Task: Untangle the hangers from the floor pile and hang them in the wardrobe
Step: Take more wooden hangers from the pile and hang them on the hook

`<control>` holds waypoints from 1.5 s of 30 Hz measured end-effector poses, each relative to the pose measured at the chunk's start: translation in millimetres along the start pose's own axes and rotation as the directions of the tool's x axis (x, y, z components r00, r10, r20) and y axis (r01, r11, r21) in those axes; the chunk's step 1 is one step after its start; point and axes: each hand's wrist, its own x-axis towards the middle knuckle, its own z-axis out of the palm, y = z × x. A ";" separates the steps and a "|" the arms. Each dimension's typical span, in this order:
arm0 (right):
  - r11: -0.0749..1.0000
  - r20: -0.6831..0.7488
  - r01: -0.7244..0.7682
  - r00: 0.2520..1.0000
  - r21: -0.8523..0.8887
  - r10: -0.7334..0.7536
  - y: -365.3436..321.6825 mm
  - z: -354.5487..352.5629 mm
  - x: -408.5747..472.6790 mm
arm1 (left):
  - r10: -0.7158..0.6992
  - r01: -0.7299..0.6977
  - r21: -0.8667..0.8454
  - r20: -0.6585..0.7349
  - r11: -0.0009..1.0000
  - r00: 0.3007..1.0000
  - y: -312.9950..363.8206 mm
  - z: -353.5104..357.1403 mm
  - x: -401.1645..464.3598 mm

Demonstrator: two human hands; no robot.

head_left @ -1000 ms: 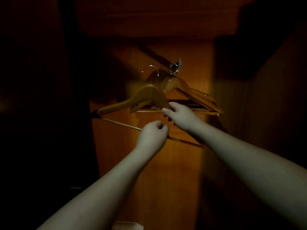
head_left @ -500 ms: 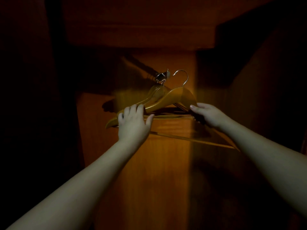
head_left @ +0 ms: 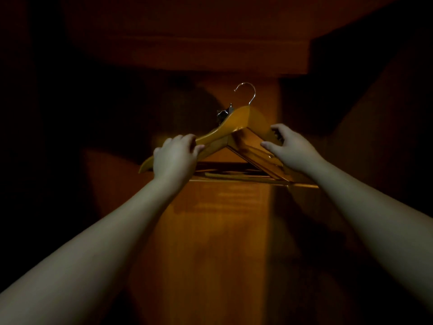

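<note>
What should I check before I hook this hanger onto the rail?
1. Left hand holds the hanger: ok, fingers curl over its left arm.
2. Right hand holds the hanger: ok, fingers curl round its right arm.
3. Hook free and upright: ok, it stands clear above the wood, opening to the left.
4. Hook on the rail: not ok, nothing shows inside it.
5. Rail position: cannot tell, the wardrobe is too dark above the hook.
6. Free of the other hangers: cannot tell, they sit close behind, and a metal clip overlaps its left shoulder.
</note>
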 end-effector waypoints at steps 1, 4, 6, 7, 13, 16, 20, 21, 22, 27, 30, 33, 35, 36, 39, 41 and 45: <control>1.000 -0.005 0.001 1.000 0.004 -0.001 2.1 1.5 5.7 | -0.006 0.006 0.002 -0.004 1.000 1.000 0.7 2.2 3.8; 1.000 0.014 0.018 1.000 0.015 -0.018 10.0 10.8 14.6 | -0.013 0.013 -0.008 -0.004 1.000 1.000 -2.6 11.9 7.7; 0.998 0.028 0.029 0.999 0.049 -0.030 15.8 19.0 16.5 | -0.004 0.004 0.004 -0.014 1.000 1.000 -7.1 19.2 6.0; 0.997 0.033 0.032 0.999 0.068 -0.034 18.9 22.9 17.2 | 0.001 -0.001 0.011 -0.019 1.000 1.000 -9.0 22.1 4.5; 0.997 -0.002 0.005 1.000 0.079 -0.004 31.2 40.2 18.5 | 0.026 -0.025 0.020 -0.043 0.999 0.999 -16.2 31.8 -1.1; 0.997 0.000 -0.015 1.000 0.080 0.015 39.6 46.3 19.5 | 0.041 -0.040 0.023 -0.033 0.999 0.999 -16.3 36.6 0.4; 0.996 0.070 -0.030 0.997 0.081 0.024 44.2 48.3 22.8 | 0.058 -0.059 0.059 0.005 0.997 0.998 -18.1 43.1 4.4; 0.997 0.083 -0.024 0.996 0.077 0.018 42.8 48.8 24.7 | 0.048 -0.048 0.059 0.013 0.997 0.999 -19.1 44.9 5.9; 0.997 0.093 -0.017 0.996 0.069 0.010 39.7 49.8 26.5 | 0.033 -0.034 0.056 0.018 0.998 0.999 -20.7 46.9 7.3; 0.997 0.131 -0.053 0.990 0.063 0.045 29.9 58.3 39.8 | -0.012 0.012 0.044 0.005 0.999 1.000 -33.3 58.5 11.9; 0.999 0.148 -0.044 0.988 0.021 0.040 30.3 67.1 45.7 | -0.041 0.040 0.028 0.014 0.999 0.999 -39.2 68.9 13.0; 0.999 0.133 -0.048 0.990 0.001 0.048 29.8 75.4 49.2 | -0.072 0.072 0.002 -0.016 0.997 0.997 -42.9 77.5 13.7; 0.998 0.116 -0.061 0.991 -0.008 0.062 28.8 80.3 50.9 | -0.069 0.070 0.023 -0.031 0.997 0.997 -45.2 81.6 14.0; 0.997 0.107 -0.071 0.992 -0.012 0.071 27.7 82.3 52.1 | -0.063 0.064 0.042 -0.039 0.997 0.997 -46.1 83.4 14.5; 0.995 0.094 -0.091 0.991 -0.032 0.094 24.9 87.2 58.1 | -0.058 0.062 0.071 -0.060 0.996 0.997 -46.9 87.9 18.2; 0.994 0.085 -0.105 0.991 -0.037 0.108 24.0 90.2 63.1 | -0.064 0.070 0.080 -0.070 0.994 0.995 -47.0 91.1 21.5; 0.994 0.031 -0.108 0.994 -0.028 0.109 25.5 95.1 71.8 | -0.076 0.081 0.098 -0.062 0.992 0.995 -47.8 97.7 27.3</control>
